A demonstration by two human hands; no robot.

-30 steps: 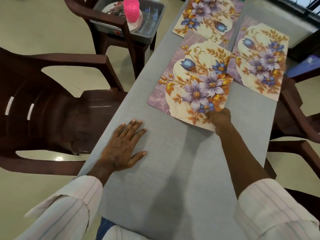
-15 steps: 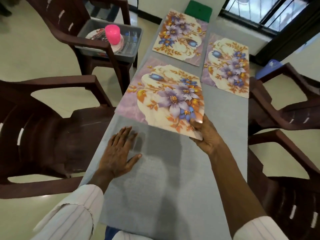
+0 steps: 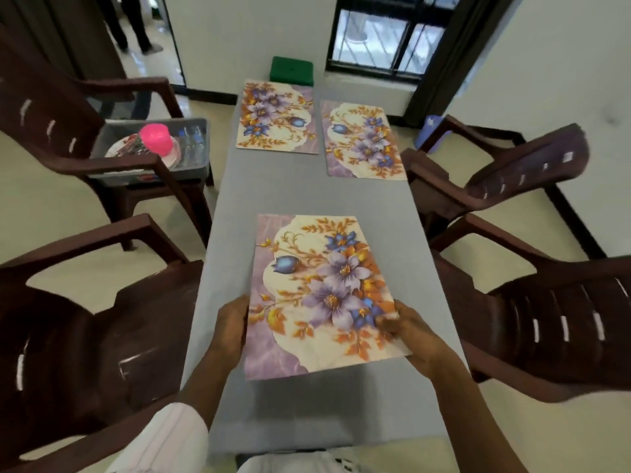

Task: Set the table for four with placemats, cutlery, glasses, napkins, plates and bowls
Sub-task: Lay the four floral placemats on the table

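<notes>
Gripping the placemat (image 3: 321, 295) by its long side edges, left hand (image 3: 232, 329) and right hand (image 3: 409, 336) curl fingers round it; its long axis runs lengthwise over the table's (image 3: 307, 192) near half, bare cloth all round.

No text, number, brand or sign can be read. Low on the front of the grey tub (image 3: 199, 165), left of the table (image 3: 307, 196), a small red-and-blue mark is seen, but it is too blurred to be made out. The placemat (image 3: 317, 295) over the table's near end is printed with flowers only.
</notes>
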